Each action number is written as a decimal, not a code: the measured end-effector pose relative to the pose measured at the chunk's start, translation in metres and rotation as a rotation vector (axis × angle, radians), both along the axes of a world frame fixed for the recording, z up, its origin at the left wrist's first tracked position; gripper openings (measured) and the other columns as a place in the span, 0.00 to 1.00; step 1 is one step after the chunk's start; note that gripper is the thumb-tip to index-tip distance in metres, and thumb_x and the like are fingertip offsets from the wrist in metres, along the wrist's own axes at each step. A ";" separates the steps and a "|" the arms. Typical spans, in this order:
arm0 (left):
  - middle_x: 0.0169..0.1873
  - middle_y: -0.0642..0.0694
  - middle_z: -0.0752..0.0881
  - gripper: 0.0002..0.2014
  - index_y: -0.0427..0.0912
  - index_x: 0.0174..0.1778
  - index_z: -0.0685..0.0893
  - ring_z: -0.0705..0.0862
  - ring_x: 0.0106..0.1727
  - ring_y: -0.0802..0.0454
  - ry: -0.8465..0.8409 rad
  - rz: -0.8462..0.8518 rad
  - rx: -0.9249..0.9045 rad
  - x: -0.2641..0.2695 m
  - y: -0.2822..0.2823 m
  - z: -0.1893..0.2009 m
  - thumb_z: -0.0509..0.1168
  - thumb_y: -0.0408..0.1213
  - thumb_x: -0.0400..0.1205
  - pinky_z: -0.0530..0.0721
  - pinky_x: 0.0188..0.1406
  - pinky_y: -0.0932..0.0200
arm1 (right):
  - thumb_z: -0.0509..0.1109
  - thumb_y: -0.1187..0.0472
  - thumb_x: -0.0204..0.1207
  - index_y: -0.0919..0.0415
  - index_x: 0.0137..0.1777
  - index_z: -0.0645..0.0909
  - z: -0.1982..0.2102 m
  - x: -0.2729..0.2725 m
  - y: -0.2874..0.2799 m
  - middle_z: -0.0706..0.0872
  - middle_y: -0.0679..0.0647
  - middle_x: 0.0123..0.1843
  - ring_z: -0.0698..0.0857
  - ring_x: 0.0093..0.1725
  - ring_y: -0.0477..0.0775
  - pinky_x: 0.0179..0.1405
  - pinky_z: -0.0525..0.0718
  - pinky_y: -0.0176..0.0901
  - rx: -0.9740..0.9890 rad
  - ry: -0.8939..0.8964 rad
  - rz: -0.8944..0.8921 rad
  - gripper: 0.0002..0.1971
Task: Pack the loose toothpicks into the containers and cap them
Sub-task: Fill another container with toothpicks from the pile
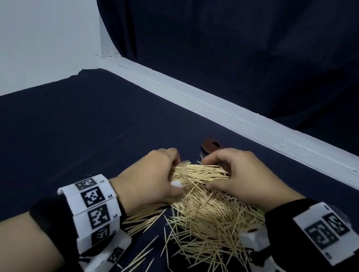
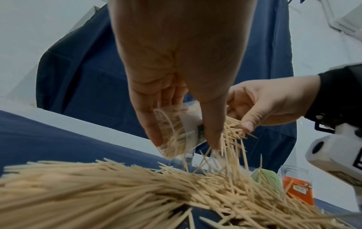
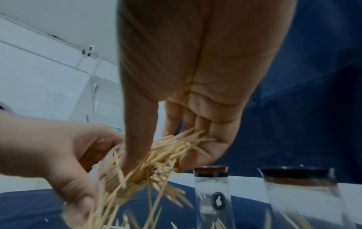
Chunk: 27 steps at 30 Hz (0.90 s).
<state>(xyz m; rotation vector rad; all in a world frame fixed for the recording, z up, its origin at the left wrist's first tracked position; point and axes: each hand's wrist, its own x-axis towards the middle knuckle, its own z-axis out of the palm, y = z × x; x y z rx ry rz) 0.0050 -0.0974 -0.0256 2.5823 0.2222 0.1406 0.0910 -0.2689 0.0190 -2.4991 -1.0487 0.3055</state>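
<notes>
A big heap of loose toothpicks (image 1: 208,214) lies on the dark blue cloth. Just above its far side, my left hand (image 1: 175,173) grips a clear container (image 2: 176,131) with a white label, tipped on its side and partly filled with toothpicks. My right hand (image 1: 209,174) pinches a bundle of toothpicks (image 3: 172,148) between thumb and fingers, with the bundle's end at the container's mouth (image 3: 117,178). Some sticks hang loose and drop from the bundle. In the head view the container is almost hidden by both hands.
Two clear containers with dark caps (image 3: 213,193) (image 3: 299,195) stand upright on the right. An orange-labelled jar (image 2: 296,184) and a green item (image 2: 268,178) sit by the heap. A brown lid (image 1: 211,146) lies behind the hands. A white ledge (image 1: 247,123) bounds the far side.
</notes>
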 end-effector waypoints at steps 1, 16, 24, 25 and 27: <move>0.50 0.52 0.79 0.29 0.49 0.57 0.76 0.78 0.47 0.57 -0.005 -0.008 0.002 0.000 -0.001 0.000 0.80 0.52 0.66 0.76 0.42 0.63 | 0.81 0.55 0.66 0.41 0.55 0.83 -0.002 -0.001 -0.001 0.82 0.38 0.56 0.79 0.55 0.38 0.53 0.72 0.32 0.034 -0.010 -0.005 0.19; 0.42 0.57 0.78 0.29 0.49 0.56 0.77 0.77 0.40 0.62 -0.058 -0.077 -0.064 0.001 -0.007 0.007 0.80 0.54 0.64 0.72 0.35 0.68 | 0.75 0.62 0.72 0.47 0.54 0.84 -0.004 -0.011 0.006 0.81 0.40 0.54 0.79 0.55 0.39 0.59 0.74 0.36 0.201 -0.023 0.066 0.13; 0.39 0.56 0.76 0.26 0.51 0.51 0.74 0.74 0.35 0.61 -0.123 0.000 -0.125 -0.002 -0.002 0.005 0.80 0.52 0.65 0.69 0.32 0.68 | 0.83 0.60 0.62 0.41 0.58 0.82 0.001 -0.006 -0.014 0.87 0.36 0.55 0.81 0.57 0.30 0.62 0.77 0.36 0.519 0.178 -0.053 0.25; 0.40 0.56 0.76 0.26 0.51 0.51 0.74 0.75 0.36 0.61 -0.131 0.003 -0.131 -0.002 -0.002 0.005 0.80 0.52 0.65 0.70 0.32 0.68 | 0.82 0.59 0.62 0.41 0.57 0.82 -0.001 -0.007 -0.015 0.87 0.35 0.53 0.82 0.55 0.29 0.60 0.78 0.36 0.530 0.184 -0.085 0.24; 0.43 0.55 0.78 0.26 0.52 0.49 0.73 0.77 0.39 0.60 -0.151 0.011 -0.149 -0.002 -0.002 0.005 0.81 0.51 0.65 0.73 0.33 0.67 | 0.82 0.60 0.62 0.44 0.56 0.84 -0.006 -0.010 -0.013 0.88 0.39 0.50 0.85 0.52 0.34 0.56 0.83 0.38 0.599 0.238 -0.152 0.22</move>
